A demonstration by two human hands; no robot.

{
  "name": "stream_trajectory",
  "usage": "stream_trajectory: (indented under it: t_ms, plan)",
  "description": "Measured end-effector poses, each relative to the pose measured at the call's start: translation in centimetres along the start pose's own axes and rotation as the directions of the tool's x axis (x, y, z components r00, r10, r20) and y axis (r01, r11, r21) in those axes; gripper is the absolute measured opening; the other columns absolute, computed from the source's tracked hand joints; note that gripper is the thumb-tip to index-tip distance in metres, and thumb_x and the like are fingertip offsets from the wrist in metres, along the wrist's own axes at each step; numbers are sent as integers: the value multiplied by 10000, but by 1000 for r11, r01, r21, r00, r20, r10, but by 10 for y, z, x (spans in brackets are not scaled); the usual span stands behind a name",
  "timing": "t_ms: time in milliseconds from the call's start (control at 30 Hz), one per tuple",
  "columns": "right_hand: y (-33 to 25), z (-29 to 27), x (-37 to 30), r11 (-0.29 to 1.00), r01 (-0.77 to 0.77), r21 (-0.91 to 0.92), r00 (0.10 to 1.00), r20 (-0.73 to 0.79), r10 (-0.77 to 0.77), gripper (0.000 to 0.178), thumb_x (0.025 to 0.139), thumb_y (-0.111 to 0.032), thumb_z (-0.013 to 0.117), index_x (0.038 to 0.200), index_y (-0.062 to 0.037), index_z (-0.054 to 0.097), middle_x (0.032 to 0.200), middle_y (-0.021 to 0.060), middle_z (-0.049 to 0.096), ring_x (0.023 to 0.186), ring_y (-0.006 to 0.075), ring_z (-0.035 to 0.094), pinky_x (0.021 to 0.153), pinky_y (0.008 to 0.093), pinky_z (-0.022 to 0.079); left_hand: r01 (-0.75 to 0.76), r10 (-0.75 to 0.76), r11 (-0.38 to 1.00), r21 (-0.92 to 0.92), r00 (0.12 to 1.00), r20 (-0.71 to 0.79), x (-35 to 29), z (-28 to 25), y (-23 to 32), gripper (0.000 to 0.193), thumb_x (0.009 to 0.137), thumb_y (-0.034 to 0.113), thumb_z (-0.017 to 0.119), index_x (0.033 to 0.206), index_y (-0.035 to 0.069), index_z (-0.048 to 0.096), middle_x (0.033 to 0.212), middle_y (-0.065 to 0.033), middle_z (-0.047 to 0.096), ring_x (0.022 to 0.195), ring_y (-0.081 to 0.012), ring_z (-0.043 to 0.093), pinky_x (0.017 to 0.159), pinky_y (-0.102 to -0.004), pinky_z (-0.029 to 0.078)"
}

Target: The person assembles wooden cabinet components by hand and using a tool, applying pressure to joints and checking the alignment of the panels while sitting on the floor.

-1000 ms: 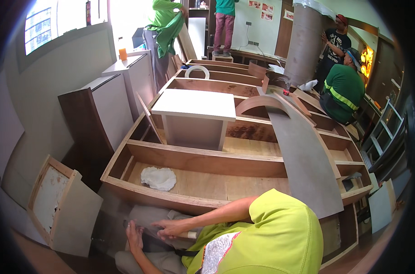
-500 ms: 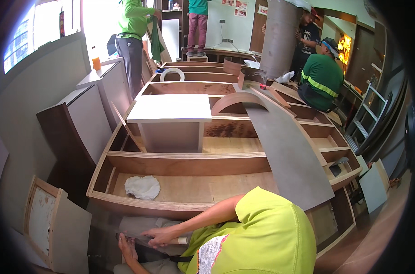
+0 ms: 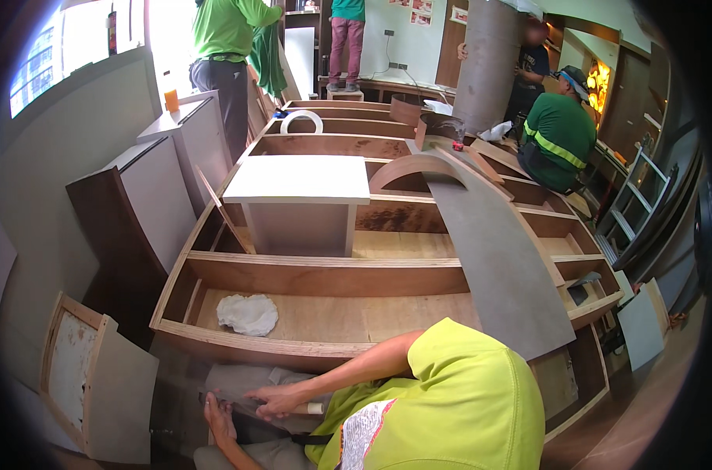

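Holding pale cylindrical handle (image 3: 316,408) in right grip (image 3: 277,400), left grip (image 3: 219,419) too blurred to tell.

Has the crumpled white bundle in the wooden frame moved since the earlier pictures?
No; the white bundle keeps its spot beside the near wooden rail.

Right hand (image 3: 277,400)'s down around 7 o'clock, kinda curled, index finger (image 3: 257,394) poking out, right forearm (image 3: 344,373) angled toward 2. Left hand (image 3: 220,419)'s at its 8 o'clock, fingers bent, left forearm (image 3: 236,454) toward 5.
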State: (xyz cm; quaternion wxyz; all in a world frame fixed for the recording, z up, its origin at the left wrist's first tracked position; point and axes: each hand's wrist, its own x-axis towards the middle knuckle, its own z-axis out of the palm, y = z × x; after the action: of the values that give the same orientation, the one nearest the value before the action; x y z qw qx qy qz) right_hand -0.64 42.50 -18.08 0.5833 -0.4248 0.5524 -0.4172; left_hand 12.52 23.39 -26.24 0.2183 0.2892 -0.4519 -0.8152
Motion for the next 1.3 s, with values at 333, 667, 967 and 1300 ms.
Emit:
stream_trajectory:
  t_ms: [333,667,967,1300]
  plan:
    - [1,0,-2,1000,-2,5,1000,0,2,686,906,-174,463,1477,-19,115,759,33,568,542,114,501,471,263,450,5,-5,1000,6,1000,15,0,0,1,323,930,405,574,1080,119,562,887,37,573,718,-65,493,653,-215,364]
    - [-1,-1,-5,1000,2,14,1000,15,-2,688,905,-168,471,1481,-39,117,764,35,565,543,114,500,469,258,444,11,-11,1000,8,1000,-4,-1,5,0,362,921,423,583,1099,110,556,850,48,553,706,-62,501,640,-194,370]
    - [17,1,7,998,-30,54,1000,1,30,713,913,-190,493,1493,-78,93,760,19,542,522,79,473,436,235,418,-7,7,999,40,1000,17,5,0,-3,331,936,411,552,1057,103,574,844,23,580,692,-94,519,621,-229,401]
    - [20,1,10,1000,-19,21,1000,-10,19,705,919,-218,508,1494,-84,123,764,18,553,523,74,461,441,224,407,-15,15,1000,26,1000,-13,1,2,-2,330,927,424,561,1053,120,571,840,19,588,695,-106,521,628,-234,397]
